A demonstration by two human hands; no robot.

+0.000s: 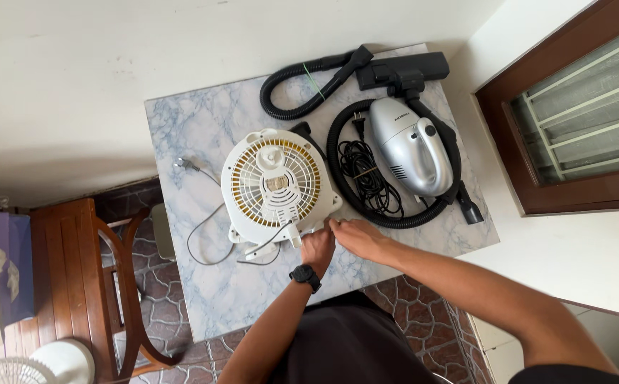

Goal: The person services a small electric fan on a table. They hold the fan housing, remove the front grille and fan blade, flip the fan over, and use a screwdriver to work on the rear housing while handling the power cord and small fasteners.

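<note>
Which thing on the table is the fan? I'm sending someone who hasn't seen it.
Start at the marble table by the white wall. At its middle lies the round white fan, face down. Unlike the silver vacuum cleaner ringed by black hose, it has a gold-trimmed grille, and both hands meet at its near edge.

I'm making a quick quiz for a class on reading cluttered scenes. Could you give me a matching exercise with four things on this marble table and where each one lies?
Things:
1. white fan
2. silver handheld vacuum
3. black floor nozzle
4. coiled black power cord

Places:
A. at the table's far edge, by the wall
B. inside the loop of black hose
C. face down, mid-table, at both hands
D. right of the fan, towards the window

Pairs: 1-C, 2-D, 3-A, 4-B
</note>
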